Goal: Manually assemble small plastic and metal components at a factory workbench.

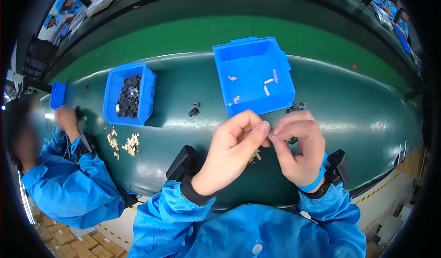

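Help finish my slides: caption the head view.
Left hand and right hand close together over a green table, near a large blue bin.

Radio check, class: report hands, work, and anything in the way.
Left hand and right hand pinched, tips nearly meeting. Anything held: too small to tell. Hands partly block view of pale bits and nearby black parts.

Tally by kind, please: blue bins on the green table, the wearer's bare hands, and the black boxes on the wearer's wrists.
Blue bins: 3
Wearer's hands, left hand and right hand: 2
Black wrist boxes: 2
Total: 7
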Action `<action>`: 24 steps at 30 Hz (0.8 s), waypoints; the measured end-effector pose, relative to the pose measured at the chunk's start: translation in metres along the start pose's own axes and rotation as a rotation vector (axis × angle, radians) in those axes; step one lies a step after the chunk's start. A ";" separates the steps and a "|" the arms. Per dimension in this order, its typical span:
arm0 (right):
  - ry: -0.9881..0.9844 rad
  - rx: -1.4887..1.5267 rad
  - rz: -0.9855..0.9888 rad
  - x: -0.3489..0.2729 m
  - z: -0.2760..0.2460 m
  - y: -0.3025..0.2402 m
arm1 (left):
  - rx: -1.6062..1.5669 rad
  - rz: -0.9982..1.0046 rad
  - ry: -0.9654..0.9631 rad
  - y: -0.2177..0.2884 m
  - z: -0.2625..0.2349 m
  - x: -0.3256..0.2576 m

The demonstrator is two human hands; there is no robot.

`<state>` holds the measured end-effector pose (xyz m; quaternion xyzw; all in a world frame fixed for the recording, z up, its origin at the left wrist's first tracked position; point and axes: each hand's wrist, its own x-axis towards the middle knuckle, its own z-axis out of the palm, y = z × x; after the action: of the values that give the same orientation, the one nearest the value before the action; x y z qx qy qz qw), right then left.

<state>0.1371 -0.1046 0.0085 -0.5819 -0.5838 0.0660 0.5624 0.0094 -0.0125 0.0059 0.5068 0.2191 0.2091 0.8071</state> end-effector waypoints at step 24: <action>-0.035 0.204 0.300 -0.005 -0.009 0.020 | 0.194 0.098 0.111 -0.018 -0.009 0.001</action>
<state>0.1541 -0.1074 -0.0062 -0.6011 -0.4903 0.2182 0.5922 0.0078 -0.0127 -0.0140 0.5803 0.2575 0.2539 0.7297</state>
